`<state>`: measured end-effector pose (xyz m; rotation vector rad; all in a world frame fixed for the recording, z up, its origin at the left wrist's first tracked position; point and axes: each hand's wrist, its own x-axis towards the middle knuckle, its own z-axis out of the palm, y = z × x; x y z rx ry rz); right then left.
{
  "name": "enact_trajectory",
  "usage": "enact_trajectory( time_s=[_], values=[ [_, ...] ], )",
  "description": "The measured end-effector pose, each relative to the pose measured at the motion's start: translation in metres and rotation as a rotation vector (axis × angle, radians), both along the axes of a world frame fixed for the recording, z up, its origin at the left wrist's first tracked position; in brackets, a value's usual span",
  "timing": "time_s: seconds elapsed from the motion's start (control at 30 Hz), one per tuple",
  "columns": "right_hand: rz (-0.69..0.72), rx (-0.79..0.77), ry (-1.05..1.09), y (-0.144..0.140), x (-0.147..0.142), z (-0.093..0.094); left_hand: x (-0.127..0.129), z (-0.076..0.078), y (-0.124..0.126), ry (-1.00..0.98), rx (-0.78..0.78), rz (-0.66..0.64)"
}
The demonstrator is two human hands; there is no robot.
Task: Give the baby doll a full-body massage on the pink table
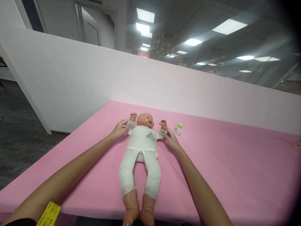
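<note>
A baby doll (141, 147) in a white one-piece suit lies on its back on a pink padded surface (223, 163), head away from me, bare feet at the near edge. My left hand (119, 128) grips the doll's sleeve at its raised arm on the left. My right hand (171, 139) pinches the sleeve of the doll's other arm, just below its small raised hand. A small baby bottle with a green cap (178, 128) lies on the pink surface just right of my right hand.
A white partition wall (94, 81) stands behind the pink surface. Dark floor (18, 135) lies to the left. A yellow tag (49, 215) sits on my left forearm. A small brown object (297, 144) shows at the far right edge.
</note>
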<state>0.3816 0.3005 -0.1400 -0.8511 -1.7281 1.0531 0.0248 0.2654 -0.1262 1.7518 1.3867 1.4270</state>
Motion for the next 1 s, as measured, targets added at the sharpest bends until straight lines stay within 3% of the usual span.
enact_trajectory(
  time_s=[0.2, 0.3, 0.43, 0.6, 0.8, 0.9, 1.0],
  values=[
    [-0.234, -0.073, -0.037, 0.023, -0.009, -0.022, -0.005, -0.008, 0.025, -0.075, -0.253, 0.103],
    [-0.368, -0.121, -0.105, 0.026, -0.007, -0.024, -0.009, -0.009, 0.029, -0.113, -0.304, 0.239],
    [-0.446, -0.141, -0.19, 0.028, -0.003, -0.023, -0.008, -0.006, 0.03, -0.146, -0.374, 0.284],
    [-0.428, -0.207, -0.167, 0.03, -0.003, -0.021, -0.003, -0.004, 0.031, -0.109, -0.393, 0.295],
    [-0.333, -0.361, 0.152, 0.025, -0.002, -0.017, -0.006, 0.005, 0.018, -0.184, -0.369, 0.261],
    [-0.202, -0.351, 0.244, 0.019, 0.005, -0.014, -0.012, 0.009, 0.005, -0.168, -0.3, 0.17],
    [-0.053, -0.276, 0.22, 0.011, 0.016, -0.008, -0.018, 0.01, -0.011, -0.116, -0.128, 0.028]
  ],
)
